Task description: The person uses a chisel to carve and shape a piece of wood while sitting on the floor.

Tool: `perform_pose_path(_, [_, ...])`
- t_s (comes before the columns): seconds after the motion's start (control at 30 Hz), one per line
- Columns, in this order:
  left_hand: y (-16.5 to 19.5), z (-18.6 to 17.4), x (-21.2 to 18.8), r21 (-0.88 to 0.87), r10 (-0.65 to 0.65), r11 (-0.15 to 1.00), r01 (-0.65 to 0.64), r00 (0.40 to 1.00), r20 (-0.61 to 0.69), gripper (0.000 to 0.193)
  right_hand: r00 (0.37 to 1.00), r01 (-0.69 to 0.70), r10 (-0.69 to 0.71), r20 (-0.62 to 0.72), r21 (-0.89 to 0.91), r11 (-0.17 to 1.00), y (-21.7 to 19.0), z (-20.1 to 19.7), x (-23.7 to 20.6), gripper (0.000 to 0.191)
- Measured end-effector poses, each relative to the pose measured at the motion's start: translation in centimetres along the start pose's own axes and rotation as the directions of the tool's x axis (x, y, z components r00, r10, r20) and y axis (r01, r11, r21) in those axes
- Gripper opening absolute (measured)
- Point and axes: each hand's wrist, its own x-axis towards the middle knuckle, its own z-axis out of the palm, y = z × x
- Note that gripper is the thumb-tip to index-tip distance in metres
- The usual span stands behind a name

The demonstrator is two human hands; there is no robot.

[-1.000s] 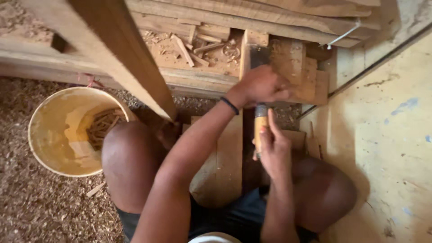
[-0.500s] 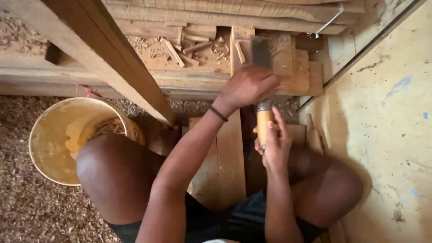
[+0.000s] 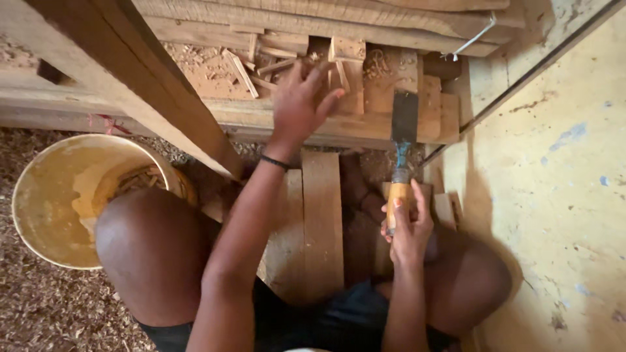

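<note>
Right hand (image 3: 409,229) is wrapped around the chisel (image 3: 402,163) handle, blade resting on the wood block (image 3: 424,104). Left hand (image 3: 301,101) is open, fingers spread over the scraps (image 3: 251,65), holding nothing. Yellow bucket (image 3: 45,189) sits left.

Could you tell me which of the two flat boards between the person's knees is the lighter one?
The right-hand board, which runs up to the beam below the left hand. Its face is pale and well lit; the board beside it is darker and partly hidden by the forearm.

R hand (image 3: 409,229) grips chisel (image 3: 402,163); L hand (image 3: 301,104) open.
</note>
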Motion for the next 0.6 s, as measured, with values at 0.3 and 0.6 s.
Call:
perform_pose_path(0.3, [0.8,0.9,0.3,0.023,0.131,0.991,-0.131,0.991,0.013,0.038,0.997,-0.039,0.046,0.057,-0.11,0.993,0.3,0.9,-0.5,0.072])
perform_pose_path(0.6, [2.4,0.8,0.8,0.079,0.119,0.989,-0.122,0.992,0.038,0.031,0.998,0.005,0.007,0.066,-0.181,0.983,-0.6,1.3,-1.1,0.072])
